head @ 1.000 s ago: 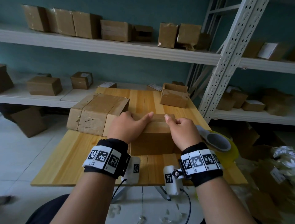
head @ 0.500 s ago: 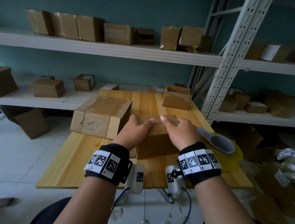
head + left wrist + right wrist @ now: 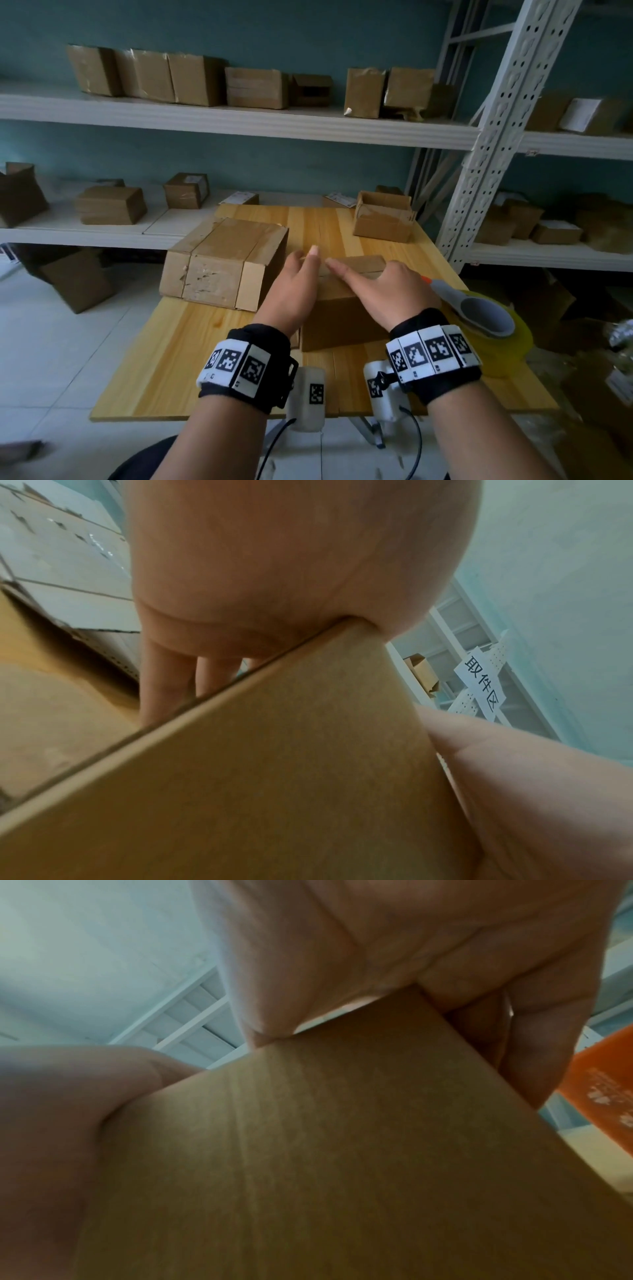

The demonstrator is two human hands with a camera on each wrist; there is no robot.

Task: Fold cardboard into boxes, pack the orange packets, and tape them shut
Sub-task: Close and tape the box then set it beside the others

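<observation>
A small brown cardboard box (image 3: 342, 318) stands in the middle of the wooden table (image 3: 191, 359), its top flaps folded down. My left hand (image 3: 294, 287) holds its left end, thumb lying forward on the top and fingers (image 3: 164, 685) going down the left side. My right hand (image 3: 383, 287) holds the right end, thumb stretched left across the top seam and fingers (image 3: 534, 1047) curled round the right edge. A tape dispenser (image 3: 479, 315) with a grey handle and yellowish roll lies just right of my right wrist. Something orange with white print (image 3: 609, 1085) shows beside the right hand. Nothing of the box's inside shows.
A large taped carton (image 3: 226, 263) sits close on the left of the small box. An open box (image 3: 383, 219) stands at the table's far right. White shelves (image 3: 239, 120) with several cartons run behind. A perforated rack post (image 3: 493, 137) rises on the right.
Both hands have slid farther forward over the box top. The thumbs, which met at the middle of the seam, now reach toward its far left part.
</observation>
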